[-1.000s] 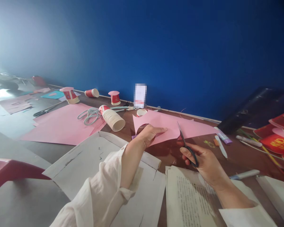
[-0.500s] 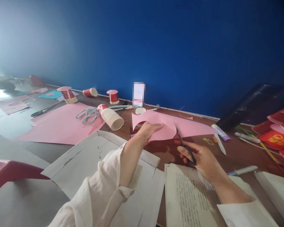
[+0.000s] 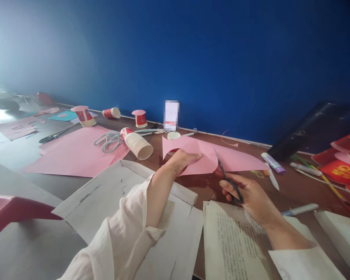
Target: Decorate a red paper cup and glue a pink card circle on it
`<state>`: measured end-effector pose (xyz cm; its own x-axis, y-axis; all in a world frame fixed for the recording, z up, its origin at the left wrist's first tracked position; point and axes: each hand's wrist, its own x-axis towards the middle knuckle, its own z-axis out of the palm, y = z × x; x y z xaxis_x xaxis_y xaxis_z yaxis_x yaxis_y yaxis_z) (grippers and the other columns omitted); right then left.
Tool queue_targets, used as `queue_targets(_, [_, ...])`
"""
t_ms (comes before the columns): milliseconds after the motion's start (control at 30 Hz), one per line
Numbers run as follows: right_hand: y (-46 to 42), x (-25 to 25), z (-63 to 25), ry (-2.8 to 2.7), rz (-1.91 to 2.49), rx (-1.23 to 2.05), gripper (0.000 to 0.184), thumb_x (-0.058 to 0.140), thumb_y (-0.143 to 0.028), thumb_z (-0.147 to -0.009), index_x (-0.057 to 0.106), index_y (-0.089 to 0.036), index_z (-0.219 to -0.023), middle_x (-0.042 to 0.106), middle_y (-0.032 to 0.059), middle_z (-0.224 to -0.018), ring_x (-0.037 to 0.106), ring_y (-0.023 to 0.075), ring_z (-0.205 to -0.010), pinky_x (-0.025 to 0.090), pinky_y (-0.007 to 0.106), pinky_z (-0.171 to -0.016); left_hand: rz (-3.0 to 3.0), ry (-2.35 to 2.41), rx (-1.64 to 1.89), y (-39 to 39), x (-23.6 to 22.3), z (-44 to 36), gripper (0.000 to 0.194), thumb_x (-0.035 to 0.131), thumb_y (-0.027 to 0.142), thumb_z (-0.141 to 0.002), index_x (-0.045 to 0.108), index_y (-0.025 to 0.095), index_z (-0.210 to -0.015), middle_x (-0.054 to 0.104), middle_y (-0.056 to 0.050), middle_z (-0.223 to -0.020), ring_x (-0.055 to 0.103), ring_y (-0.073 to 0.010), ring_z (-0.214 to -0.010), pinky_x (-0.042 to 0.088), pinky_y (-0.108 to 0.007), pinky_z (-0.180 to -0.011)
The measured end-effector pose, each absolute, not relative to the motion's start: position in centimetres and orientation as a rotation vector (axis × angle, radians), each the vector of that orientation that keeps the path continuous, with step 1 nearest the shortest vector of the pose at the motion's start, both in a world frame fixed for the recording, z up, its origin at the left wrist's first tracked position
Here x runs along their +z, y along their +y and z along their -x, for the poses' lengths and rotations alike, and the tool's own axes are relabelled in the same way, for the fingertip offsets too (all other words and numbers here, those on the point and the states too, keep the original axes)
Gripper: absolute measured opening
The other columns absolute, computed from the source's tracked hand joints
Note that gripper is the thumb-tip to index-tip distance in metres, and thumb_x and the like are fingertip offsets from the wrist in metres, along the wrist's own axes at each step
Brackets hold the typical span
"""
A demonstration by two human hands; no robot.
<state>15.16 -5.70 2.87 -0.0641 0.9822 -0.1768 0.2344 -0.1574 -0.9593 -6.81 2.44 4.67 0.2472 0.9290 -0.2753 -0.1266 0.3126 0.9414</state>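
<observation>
Dipped slightly at right tip of pink sheet [image 3: 239, 157] since earlier frame. Pinching its left part with left hand [image 3: 182, 160]; gripping scissors [image 3: 221, 167] in right hand [image 3: 252, 198], nearer the cut (blades angled away). Stretched crosswise over worktop [image 3: 198, 186], beyond right hand.

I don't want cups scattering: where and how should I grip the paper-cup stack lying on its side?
Grip the stack of paper cups around its ribbed middle, probably best from above, thumb and fingers on opposite long sides. It lies sideways, its rounded wall facing up, and the nested rims form ridges.
</observation>
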Motion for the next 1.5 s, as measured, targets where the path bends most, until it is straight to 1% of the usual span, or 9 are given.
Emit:
queue_targets(133, [-5.6,2.4,-15.3,-1.376,1.461,1.266,0.063,0.077,-0.056,-0.076,0.068,-0.022,-0.128,0.063,-0.0006,-0.071,0.055,0.0112,-0.06,0.044,0.027,-0.06,-0.97,0.991,0.914,2.7,4.4,6.9,0.045,0.089,0.045,-0.06,0.076,0.01,-0.085,0.076,-0.012,-0.089,0.072,-0.0254,-0.082,0.054,-0.039,-0.088])
queue_targets(267, [-5.6,2.5,-15.2,-1.38,1.466,1.257,0.063,0.077,-0.057,-0.076,0.069,-0.022,-0.128,0.063,-0.0007,-0.071,0.054,0.0109,-0.059,0.043,0.027,-0.059,-0.959,0.976,0.901,2.8,4.3,6.9,0.046,0.09,0.045,-0.059,0.076,0.01,-0.086,0.077,-0.012,-0.089,0.072,-0.0265,-0.084,0.054,-0.039,-0.089])
queue_targets(467, [-5.8,3.2,-14.9,-1.363,1.485,1.242,0.06,0.079,-0.057,-0.074,0.072,-0.02,-0.121,0.062,-0.0008,-0.069,0.053,0.0106,-0.059,0.043,0.027,-0.06,-1.013,0.991,0.902,3.2,4.0,7.2,0.042,0.09,0.043,-0.058,0.077,0.009,-0.08,0.076,-0.013,-0.087,0.071,-0.0265,-0.082,0.053,-0.039,-0.087])
queue_targets(600, [-5.9,3.4,-14.9,-1.354,1.494,1.257,0.062,0.079,-0.058,-0.072,0.072,-0.019,-0.12,0.062,-0.0011,-0.068,0.052,0.0104,-0.059,0.043,0.026,-0.059,-1.037,0.999,0.908,3.3,3.8,7.3,0.041,0.09,0.041,-0.058,0.077,0.01,-0.08,0.076,-0.012,-0.087,0.071,-0.0266,-0.083,0.053,-0.039,-0.088])
queue_targets(767, [-5.8,3.5,-15.0,-1.362,1.5,1.277,0.062,0.08,-0.059,-0.07,0.073,-0.019,-0.117,0.061,-0.0012,-0.066,0.05,0.0103,-0.059,0.042,0.025,-0.058,-1.055,1.004,0.889,3.0,4.4,7.4,0.037,0.089,0.042,-0.06,0.077,0.01,-0.075,0.076,-0.011,-0.083,0.07,-0.0247,-0.079,0.053,-0.039,-0.087])
queue_targets(900, [-5.9,3.8,-15.0,-1.368,1.518,1.274,0.061,0.08,-0.06,-0.07,0.074,-0.02,-0.115,0.061,-0.001,-0.066,0.05,0.0107,-0.059,0.042,0.025,-0.057,-1.033,1.006,0.89,2.9,4.6,7.3,0.036,0.091,0.04,-0.058,0.077,0.01,-0.074,0.076,-0.011,-0.083,0.07,-0.0238,-0.079,0.052,-0.038,-0.088])
queue_targets(1133, [-6.0,4.2,-15.0,-1.394,1.531,1.262,0.049,0.079,-0.061,-0.069,0.077,-0.019,-0.094,0.061,0.0009,-0.065,0.049,0.0112,-0.058,0.041,0.027,-0.056,-1.044,1.029,0.916,3.1,4.3,7.3,0.038,0.091,0.04,-0.056,0.075,0.009,-0.072,0.075,-0.013,-0.082,0.071,-0.027,-0.082,0.053,-0.041,-0.089])
queue_targets(1333, [-5.9,4.2,-15.2,-1.389,1.534,1.297,0.059,0.08,-0.062,-0.068,0.077,-0.02,-0.11,0.06,0.0012,-0.064,0.048,0.0126,-0.057,0.041,0.028,-0.054,-1.075,1.052,0.895,3.0,4.5,7.4,0.032,0.089,0.038,-0.062,0.075,0.01,-0.073,0.076,-0.012,-0.084,0.07,-0.0243,-0.079,0.053,-0.038,-0.086])
queue_targets(1500, [-5.9,4.2,-15.4,-1.383,1.554,1.308,0.06,0.08,-0.061,-0.067,0.077,-0.019,-0.111,0.061,0.0015,-0.065,0.048,0.0121,-0.057,0.04,0.028,-0.055,-1.091,1.122,0.892,2.7,5.1,7.3,0.033,0.089,0.037,-0.061,0.075,0.01,-0.072,0.075,-0.013,-0.083,0.069,-0.0244,-0.078,0.053,-0.038,-0.085])
